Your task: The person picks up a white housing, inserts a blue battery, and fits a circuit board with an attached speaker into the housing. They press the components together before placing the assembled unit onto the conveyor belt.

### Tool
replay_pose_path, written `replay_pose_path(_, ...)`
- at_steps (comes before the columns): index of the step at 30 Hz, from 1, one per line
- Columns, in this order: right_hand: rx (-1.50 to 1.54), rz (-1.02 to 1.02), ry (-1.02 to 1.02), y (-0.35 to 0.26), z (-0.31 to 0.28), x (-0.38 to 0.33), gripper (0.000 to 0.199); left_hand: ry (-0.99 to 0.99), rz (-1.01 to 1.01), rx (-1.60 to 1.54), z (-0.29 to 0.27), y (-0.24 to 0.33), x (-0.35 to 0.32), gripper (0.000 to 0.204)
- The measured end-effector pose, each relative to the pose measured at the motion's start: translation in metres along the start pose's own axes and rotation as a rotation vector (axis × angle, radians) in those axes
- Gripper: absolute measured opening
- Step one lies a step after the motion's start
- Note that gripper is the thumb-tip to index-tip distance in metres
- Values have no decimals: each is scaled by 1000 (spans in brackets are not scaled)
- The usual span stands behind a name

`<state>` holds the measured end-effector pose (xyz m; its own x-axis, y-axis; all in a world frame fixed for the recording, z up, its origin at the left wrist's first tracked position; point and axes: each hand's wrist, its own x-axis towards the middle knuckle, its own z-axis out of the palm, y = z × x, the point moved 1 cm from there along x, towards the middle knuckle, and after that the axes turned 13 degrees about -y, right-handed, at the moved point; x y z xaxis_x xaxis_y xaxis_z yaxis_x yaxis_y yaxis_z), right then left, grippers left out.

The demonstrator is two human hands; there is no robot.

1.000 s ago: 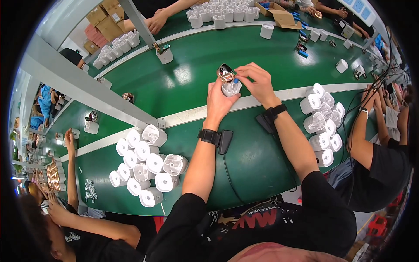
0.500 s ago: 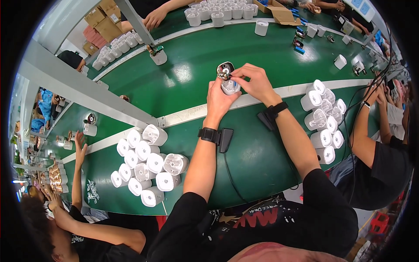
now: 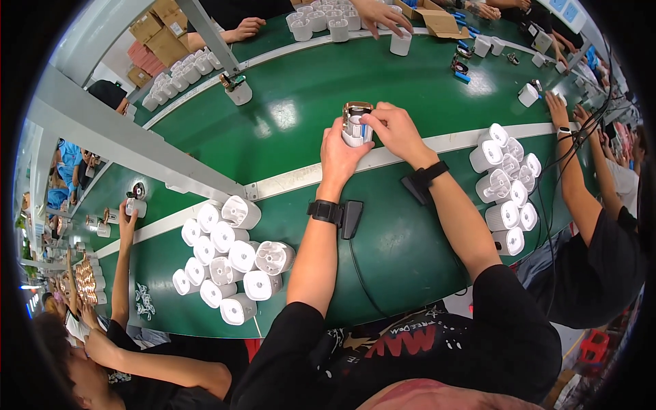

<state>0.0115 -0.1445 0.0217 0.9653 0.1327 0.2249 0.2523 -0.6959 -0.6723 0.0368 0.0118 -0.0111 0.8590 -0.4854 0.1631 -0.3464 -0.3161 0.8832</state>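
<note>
My left hand (image 3: pixel 339 158) is wrapped around a white ribbed plastic housing (image 3: pixel 354 141), held over the white rail of the green bench. At the housing's top stands a gold-rimmed dark part (image 3: pixel 357 108), upright, with something blue showing just below it. My right hand (image 3: pixel 398 134) is closed at that part, its thumb and fingers pressed to the right side. What lies under those fingertips is hidden. Both my wrists wear black bands with small dark boxes.
White housings (image 3: pixel 225 270) stand in a group left of my arms, and another group (image 3: pixel 504 188) is on the right. A grey metal post (image 3: pixel 143 133) slants across the left. Co-workers' hands (image 3: pixel 383 17) reach onto the belt (image 3: pixel 307 82). A cable (image 3: pixel 365 277) trails over the bench.
The gold-rimmed part has swung from tilted to upright at the housing. My right fingers have shifted onto it. A co-worker's hand at the far side now touches a white housing.
</note>
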Motion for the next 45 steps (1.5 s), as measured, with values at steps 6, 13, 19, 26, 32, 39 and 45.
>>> replay_pose_path(6,361,82,-45,12,5,4,30,31,39,-23,-2,-7,5,60)
replay_pose_path(13,530,99,-108,16,7,4,33,43,6,-23,-2,-10,5,59)
replay_pose_path(19,465,145,-88,10,11,3,30,62,18,-39,-2,-12,4,66)
replay_pose_path(26,140,103,22,12,5,0,29,148,18,51,0,-6,3,62)
replay_pose_path(32,195,279,298,60,-30,-1,26,511,-100,145,-27,-28,3,67)
replay_pose_path(39,-203,408,637,137,-56,-20,22,828,-306,48,-37,-20,-3,82)
replay_pose_path(45,-204,490,497,122,-51,-19,21,955,-202,165,-25,-11,-4,78)
